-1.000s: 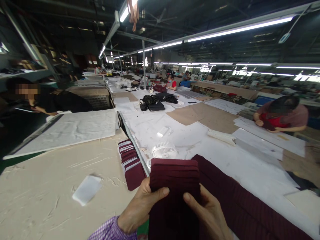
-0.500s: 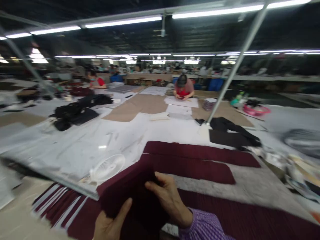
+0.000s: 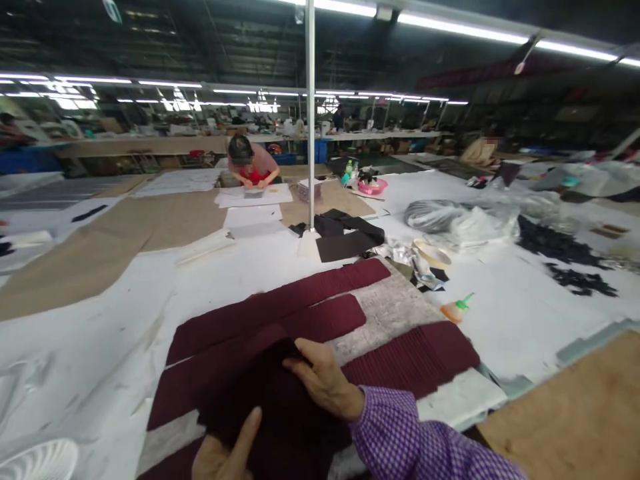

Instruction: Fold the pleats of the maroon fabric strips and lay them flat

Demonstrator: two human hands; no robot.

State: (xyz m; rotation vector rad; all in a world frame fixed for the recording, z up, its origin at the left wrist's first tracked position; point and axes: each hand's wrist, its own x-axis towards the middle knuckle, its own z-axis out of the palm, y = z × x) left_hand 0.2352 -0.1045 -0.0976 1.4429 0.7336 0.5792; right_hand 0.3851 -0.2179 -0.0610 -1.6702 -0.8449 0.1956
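Note:
A dark maroon fabric piece (image 3: 275, 407) hangs between my two hands, its near side almost black in shadow. My right hand (image 3: 325, 380), in a purple checked sleeve, pinches its upper right edge between thumb and fingers. Low in the view, my left hand (image 3: 227, 450) grips the lower left edge with the thumb laid along the front; its other fingers are behind the cloth. Beyond the piece, rows of overlapping maroon fabric pieces (image 3: 280, 298) lie on a grey mottled board (image 3: 380, 317). Another overlapped maroon row (image 3: 417, 360) lies right of my right hand.
A metal post (image 3: 311, 120) rises from the white table (image 3: 210, 287). Dark cloth scraps (image 3: 350, 237) lie by its base. To the right are a tape roll (image 3: 431, 253), a small orange bottle (image 3: 456, 309) and plastic-wrapped bundles (image 3: 460, 223). A co-worker (image 3: 250, 163) leans over the far side.
My view has swung to the right, bringing the bottle, plastic bundles and the board's right end into sight. Both hands still hold the maroon fabric piece.

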